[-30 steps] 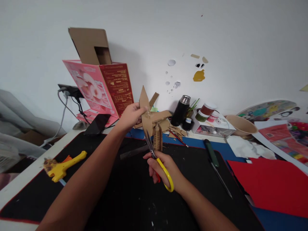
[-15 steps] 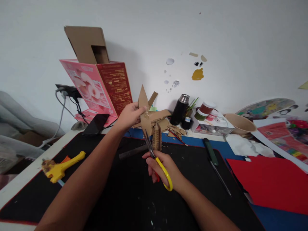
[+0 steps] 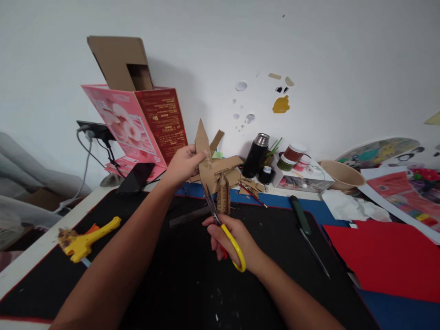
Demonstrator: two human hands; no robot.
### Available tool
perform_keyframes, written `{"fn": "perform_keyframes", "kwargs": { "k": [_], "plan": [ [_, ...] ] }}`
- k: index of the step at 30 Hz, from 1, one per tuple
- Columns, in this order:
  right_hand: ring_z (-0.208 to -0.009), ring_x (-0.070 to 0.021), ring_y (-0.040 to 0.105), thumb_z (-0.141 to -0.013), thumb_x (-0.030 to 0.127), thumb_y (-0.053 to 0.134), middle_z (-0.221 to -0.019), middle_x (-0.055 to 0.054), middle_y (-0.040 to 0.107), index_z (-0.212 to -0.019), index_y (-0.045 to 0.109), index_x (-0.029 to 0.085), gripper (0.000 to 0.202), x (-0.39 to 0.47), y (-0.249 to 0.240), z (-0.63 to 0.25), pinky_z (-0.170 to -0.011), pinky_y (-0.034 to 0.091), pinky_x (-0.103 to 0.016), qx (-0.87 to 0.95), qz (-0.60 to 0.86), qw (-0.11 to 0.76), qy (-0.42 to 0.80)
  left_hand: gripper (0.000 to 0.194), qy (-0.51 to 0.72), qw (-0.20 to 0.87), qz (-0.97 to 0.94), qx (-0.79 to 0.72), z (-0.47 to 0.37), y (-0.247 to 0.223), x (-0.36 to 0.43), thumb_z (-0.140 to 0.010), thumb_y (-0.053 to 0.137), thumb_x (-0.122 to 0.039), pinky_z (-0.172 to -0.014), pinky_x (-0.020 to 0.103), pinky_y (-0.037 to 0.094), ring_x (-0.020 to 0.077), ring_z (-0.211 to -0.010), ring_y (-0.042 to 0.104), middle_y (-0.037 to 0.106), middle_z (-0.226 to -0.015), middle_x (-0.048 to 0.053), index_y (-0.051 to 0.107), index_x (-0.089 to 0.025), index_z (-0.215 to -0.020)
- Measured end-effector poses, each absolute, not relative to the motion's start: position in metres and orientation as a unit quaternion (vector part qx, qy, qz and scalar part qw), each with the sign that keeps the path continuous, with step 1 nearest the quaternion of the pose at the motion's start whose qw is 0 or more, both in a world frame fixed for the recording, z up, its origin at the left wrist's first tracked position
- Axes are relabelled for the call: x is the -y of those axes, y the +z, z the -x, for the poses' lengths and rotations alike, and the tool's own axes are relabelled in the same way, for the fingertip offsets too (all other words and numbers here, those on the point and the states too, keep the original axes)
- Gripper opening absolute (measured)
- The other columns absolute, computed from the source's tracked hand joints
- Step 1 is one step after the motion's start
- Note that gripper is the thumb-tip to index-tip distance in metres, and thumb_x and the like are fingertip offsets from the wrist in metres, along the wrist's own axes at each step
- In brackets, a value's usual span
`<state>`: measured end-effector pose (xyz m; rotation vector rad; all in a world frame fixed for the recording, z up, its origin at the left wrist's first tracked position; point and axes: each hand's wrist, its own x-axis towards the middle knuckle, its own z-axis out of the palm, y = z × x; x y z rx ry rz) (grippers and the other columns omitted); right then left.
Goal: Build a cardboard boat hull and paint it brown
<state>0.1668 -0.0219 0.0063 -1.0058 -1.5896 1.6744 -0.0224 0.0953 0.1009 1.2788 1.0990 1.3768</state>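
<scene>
My left hand pinches a pointed brown cardboard piece that has clear tape across its middle. My right hand is closed around the scissors, whose handles are yellow and red. Their metal blades point up and away, with the tips at the lower end of the cardboard piece. Just right of the blades a boat-shaped corrugated cardboard piece rests on the black mat. Behind my hands lies a pile of cardboard scraps.
A yellow glue gun lies at left, near a phone and a pink box. A black flask and paint jars stand at the back. At right are a green-handled knife and red sheets.
The whole view has shifted slightly. Both hands keep nearly the same pose, with the cardboard and scissors still held.
</scene>
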Motion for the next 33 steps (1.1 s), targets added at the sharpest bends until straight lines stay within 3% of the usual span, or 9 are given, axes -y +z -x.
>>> {"fn": "perform_keyframes", "kwargs": {
  "k": [9,20,33],
  "plan": [
    [-0.04,-0.0089,0.054,-0.093,0.064,0.064,-0.062,0.005,0.061,-0.114,0.066,0.017,0.051,0.0223,0.0078,-0.1669,-0.039,0.04,-0.019,0.602,0.383,0.305,0.631,0.022,0.575,0.457,-0.522,-0.433,0.0262,0.0986,-0.0973,-0.077,0.076,-0.031,-0.037,0.019,0.018,0.0036,-0.036,0.03,0.046,-0.051,-0.009,0.058,-0.018,-0.078],
    [-0.04,-0.009,0.053,-0.094,0.063,0.063,-0.062,0.005,0.061,-0.113,0.066,0.017,0.05,0.0219,0.0073,-0.167,-0.039,0.04,-0.019,0.611,0.379,0.305,0.625,0.019,0.547,0.469,-0.52,-0.458,0.0231,0.0986,-0.0965,-0.079,0.075,-0.029,-0.039,0.019,0.027,0.005,-0.037,0.038,0.052,-0.056,-0.007,0.06,-0.018,-0.082],
    [-0.04,-0.0092,0.053,-0.094,0.066,0.062,-0.06,0.005,0.059,-0.112,0.066,0.017,0.052,0.0222,0.0098,-0.1666,-0.039,0.04,-0.019,0.614,0.385,0.305,0.618,0.017,0.549,0.465,-0.524,-0.457,0.0224,0.1007,-0.0939,-0.08,0.073,-0.029,-0.039,0.019,0.025,0.005,-0.038,0.035,0.05,-0.055,-0.007,0.06,-0.018,-0.079]
  ]
}}
